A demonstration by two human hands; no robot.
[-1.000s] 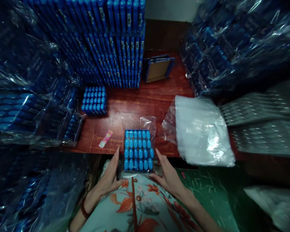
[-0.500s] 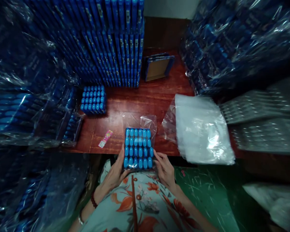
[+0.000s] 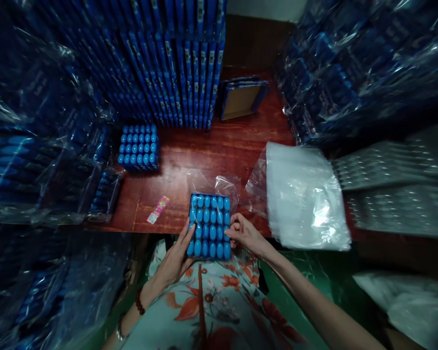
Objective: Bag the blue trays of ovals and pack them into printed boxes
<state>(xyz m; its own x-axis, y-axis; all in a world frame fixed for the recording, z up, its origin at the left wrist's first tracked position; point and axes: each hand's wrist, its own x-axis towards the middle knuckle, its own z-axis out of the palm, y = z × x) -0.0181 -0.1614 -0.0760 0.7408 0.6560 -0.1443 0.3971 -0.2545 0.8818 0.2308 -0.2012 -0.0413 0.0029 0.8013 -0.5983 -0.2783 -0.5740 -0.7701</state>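
A block of blue oval-capped items (image 3: 209, 225) sits in a clear plastic bag (image 3: 214, 186) at the near edge of the red-brown table (image 3: 219, 150). My left hand (image 3: 175, 258) lies flat against the block's left side, fingers stretched up along it. My right hand (image 3: 244, 233) is at the block's right side, its fingers pinched on the edge of the bag. The bag's open end stands up behind the block.
A second bare blue block (image 3: 138, 147) stands at the left. Tall stacked blue packs (image 3: 175, 58) fill the back, wrapped bundles (image 3: 40, 146) the sides. A pile of clear bags (image 3: 302, 197) lies right. A small pink label (image 3: 158, 209) and an open box (image 3: 243, 97) rest on the table.
My hands went from cupping the block's near corners to its sides. The right hand has risen and pinched the bag edge; the left fingers have stretched up the left side.
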